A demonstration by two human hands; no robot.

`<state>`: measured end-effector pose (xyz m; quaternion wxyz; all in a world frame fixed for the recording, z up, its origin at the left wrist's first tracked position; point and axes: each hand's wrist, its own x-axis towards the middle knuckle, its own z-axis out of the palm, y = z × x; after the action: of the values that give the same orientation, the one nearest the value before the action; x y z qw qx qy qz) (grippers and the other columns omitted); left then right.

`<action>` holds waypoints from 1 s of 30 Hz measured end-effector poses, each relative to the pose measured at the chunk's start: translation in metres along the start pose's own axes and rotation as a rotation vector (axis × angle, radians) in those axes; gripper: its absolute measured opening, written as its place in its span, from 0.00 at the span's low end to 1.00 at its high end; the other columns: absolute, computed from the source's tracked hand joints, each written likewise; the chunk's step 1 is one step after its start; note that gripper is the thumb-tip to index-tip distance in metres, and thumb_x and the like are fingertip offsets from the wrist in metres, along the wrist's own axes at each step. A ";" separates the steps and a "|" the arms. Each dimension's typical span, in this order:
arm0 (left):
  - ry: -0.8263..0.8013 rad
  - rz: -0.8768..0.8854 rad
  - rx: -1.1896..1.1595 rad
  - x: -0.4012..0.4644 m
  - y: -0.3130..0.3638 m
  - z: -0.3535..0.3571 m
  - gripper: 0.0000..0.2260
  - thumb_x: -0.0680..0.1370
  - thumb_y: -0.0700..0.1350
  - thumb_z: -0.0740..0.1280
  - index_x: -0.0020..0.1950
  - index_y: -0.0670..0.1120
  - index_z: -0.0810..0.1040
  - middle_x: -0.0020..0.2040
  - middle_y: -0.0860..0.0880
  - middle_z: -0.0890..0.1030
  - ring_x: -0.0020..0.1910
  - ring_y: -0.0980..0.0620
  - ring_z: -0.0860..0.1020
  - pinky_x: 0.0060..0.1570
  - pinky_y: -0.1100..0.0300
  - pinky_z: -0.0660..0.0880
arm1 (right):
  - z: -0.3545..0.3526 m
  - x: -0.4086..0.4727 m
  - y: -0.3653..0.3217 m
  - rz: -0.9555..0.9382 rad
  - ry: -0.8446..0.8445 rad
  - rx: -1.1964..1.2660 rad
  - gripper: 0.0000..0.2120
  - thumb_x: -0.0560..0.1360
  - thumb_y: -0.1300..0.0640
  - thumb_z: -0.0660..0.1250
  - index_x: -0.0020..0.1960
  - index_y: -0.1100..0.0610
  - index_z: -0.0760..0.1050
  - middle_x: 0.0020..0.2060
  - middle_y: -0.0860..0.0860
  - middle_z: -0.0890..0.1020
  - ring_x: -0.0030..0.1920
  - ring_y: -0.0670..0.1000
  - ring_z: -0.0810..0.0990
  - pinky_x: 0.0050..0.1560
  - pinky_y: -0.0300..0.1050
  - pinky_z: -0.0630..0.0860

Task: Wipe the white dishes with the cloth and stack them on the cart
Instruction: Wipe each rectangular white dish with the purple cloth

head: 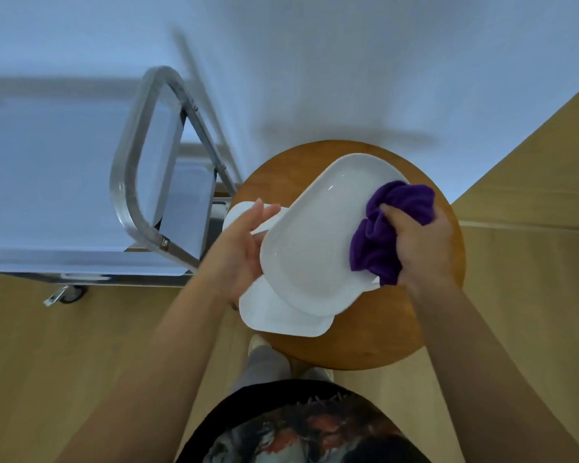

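I see my left hand point(239, 252) cupping the white dish point(315, 242) with straight fingers, my right hand point(418, 242) clenching the purple cloth point(386, 235); no writing legible.

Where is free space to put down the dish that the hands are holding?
The cart top shelf beside its metal handle looks bare. The stool is crowded: another dish lies under the held dish, leaving only the near wooden edge.
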<state>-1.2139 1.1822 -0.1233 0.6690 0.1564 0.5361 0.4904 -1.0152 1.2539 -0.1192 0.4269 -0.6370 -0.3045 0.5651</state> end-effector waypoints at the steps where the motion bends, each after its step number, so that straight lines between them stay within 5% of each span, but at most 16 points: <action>1: -0.046 -0.055 0.081 0.001 0.008 -0.002 0.24 0.68 0.59 0.67 0.61 0.51 0.76 0.48 0.48 0.85 0.45 0.47 0.84 0.38 0.52 0.80 | 0.003 0.000 -0.004 -0.020 -0.050 -0.062 0.22 0.68 0.54 0.75 0.58 0.49 0.71 0.48 0.46 0.79 0.45 0.48 0.79 0.31 0.39 0.78; 6: -0.018 -0.157 0.230 0.006 0.012 0.014 0.16 0.77 0.54 0.63 0.63 0.50 0.76 0.58 0.45 0.81 0.59 0.41 0.78 0.60 0.40 0.74 | 0.019 0.000 -0.008 -0.113 -0.100 -0.162 0.30 0.68 0.54 0.75 0.66 0.46 0.66 0.56 0.46 0.76 0.52 0.48 0.77 0.48 0.47 0.80; 12: 0.077 -0.025 -0.081 0.011 0.008 0.014 0.21 0.78 0.56 0.60 0.67 0.47 0.73 0.57 0.45 0.82 0.57 0.44 0.80 0.53 0.47 0.77 | 0.025 -0.035 0.032 -0.197 -0.235 -0.306 0.34 0.71 0.53 0.72 0.70 0.44 0.58 0.47 0.35 0.69 0.45 0.40 0.72 0.38 0.29 0.71; 16: 0.063 0.022 0.047 0.010 0.011 0.005 0.24 0.76 0.58 0.60 0.68 0.47 0.73 0.60 0.45 0.81 0.59 0.43 0.79 0.57 0.45 0.76 | 0.011 -0.048 0.040 -0.113 -0.321 -0.372 0.29 0.73 0.54 0.71 0.68 0.45 0.60 0.46 0.35 0.70 0.49 0.44 0.74 0.42 0.33 0.73; 21: 0.072 0.039 0.174 0.000 0.004 0.000 0.24 0.76 0.61 0.60 0.67 0.51 0.73 0.60 0.46 0.81 0.60 0.43 0.78 0.59 0.41 0.74 | -0.004 -0.036 -0.016 -0.626 -0.024 -0.527 0.29 0.69 0.53 0.66 0.69 0.49 0.65 0.57 0.46 0.72 0.55 0.48 0.72 0.45 0.30 0.69; 25: 0.025 0.036 0.183 -0.006 -0.001 0.012 0.28 0.72 0.62 0.62 0.66 0.49 0.74 0.58 0.45 0.81 0.59 0.42 0.79 0.60 0.41 0.74 | 0.028 -0.021 -0.026 -0.978 -0.208 -1.034 0.30 0.76 0.52 0.63 0.74 0.58 0.59 0.69 0.59 0.69 0.68 0.58 0.66 0.68 0.43 0.58; 30: 0.051 0.096 0.017 -0.003 0.004 0.017 0.21 0.80 0.57 0.58 0.65 0.46 0.76 0.58 0.42 0.81 0.59 0.44 0.79 0.58 0.50 0.76 | 0.059 -0.053 0.018 -0.960 -0.507 -0.907 0.31 0.74 0.52 0.59 0.75 0.57 0.57 0.74 0.57 0.62 0.74 0.55 0.56 0.71 0.41 0.44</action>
<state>-1.2012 1.1869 -0.1119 0.6294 0.1754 0.5489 0.5213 -1.0839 1.2117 -0.1102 0.2376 -0.3962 -0.8471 0.2628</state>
